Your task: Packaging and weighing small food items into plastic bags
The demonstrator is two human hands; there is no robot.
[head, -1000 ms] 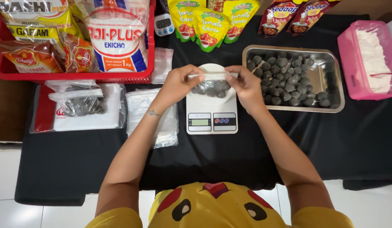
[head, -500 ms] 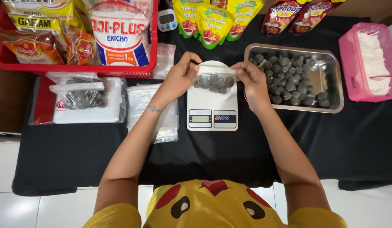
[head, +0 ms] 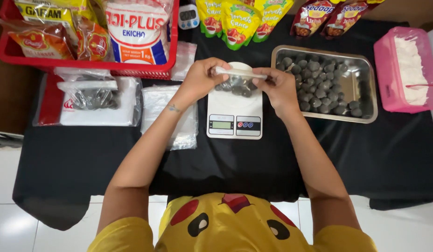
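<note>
Both hands hold a small clear plastic bag (head: 237, 84) of dark round balls over the white kitchen scale (head: 235, 114). My left hand (head: 200, 79) pinches the bag's top at its left end. My right hand (head: 275, 86) pinches the right end. The top strip of the bag is stretched flat between the fingers, and the filled part hangs just above or on the scale's platform. A metal tray (head: 361, 65) with several more dark balls lies right of the scale.
A red basket (head: 146, 72) of food packets stands at the back left. In front of it lie a filled bag of balls (head: 90, 98) and a stack of empty clear bags (head: 172, 121). A pink tub (head: 389, 70) of white powder sits far right; sauce pouches line the back.
The bag has stayed over the scale between both hands; the fingers have shifted slightly along its top strip. The view itself has drifted a little.
</note>
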